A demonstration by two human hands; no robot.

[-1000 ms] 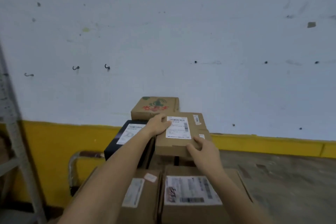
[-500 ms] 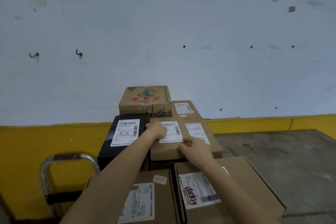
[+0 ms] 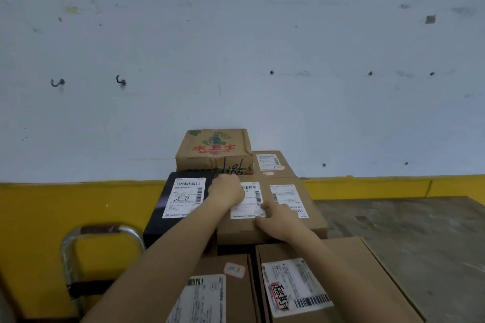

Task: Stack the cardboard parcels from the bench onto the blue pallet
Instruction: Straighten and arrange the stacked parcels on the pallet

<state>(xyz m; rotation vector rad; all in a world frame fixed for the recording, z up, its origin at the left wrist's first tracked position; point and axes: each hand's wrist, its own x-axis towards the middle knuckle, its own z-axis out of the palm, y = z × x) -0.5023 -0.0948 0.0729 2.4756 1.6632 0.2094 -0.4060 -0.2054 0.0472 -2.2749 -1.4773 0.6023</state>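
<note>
A bent metal trolley handle (image 3: 102, 231) stands at the far left in front of the yellow band (image 3: 39, 217) along the foot of the white wall (image 3: 236, 47), where two small hooks (image 3: 57, 82) are fixed. Just right of the handle lies a black parcel (image 3: 157, 225) with a white shipping label on top. The person's left hand (image 3: 227, 190) reaches over the black parcel's right edge, with its fingers curled round the far left corner of the flat cardboard parcel (image 3: 265, 191); the fingertips are hidden. Behind that hand sits a crumpled printed box (image 3: 214, 149) with a green and red print, close to the wall. The flat cardboard parcel lies level on top of the stack, just beside the black parcel, and carries two white labels. What is underneath it cannot be seen. The right hand (image 3: 278, 220) clasps the parcel's near edge, with the thumb on the left label and the fingers bent over the rim. A smaller labelled box (image 3: 270, 162) sits behind the parcel, right of the printed box. Nearest the camera, two larger cardboard boxes lie side by side under the forearms: the near left box (image 3: 236, 296) and the near right box (image 3: 367, 283), each labelled. Bare concrete floor (image 3: 406, 231) fills the right side
</note>
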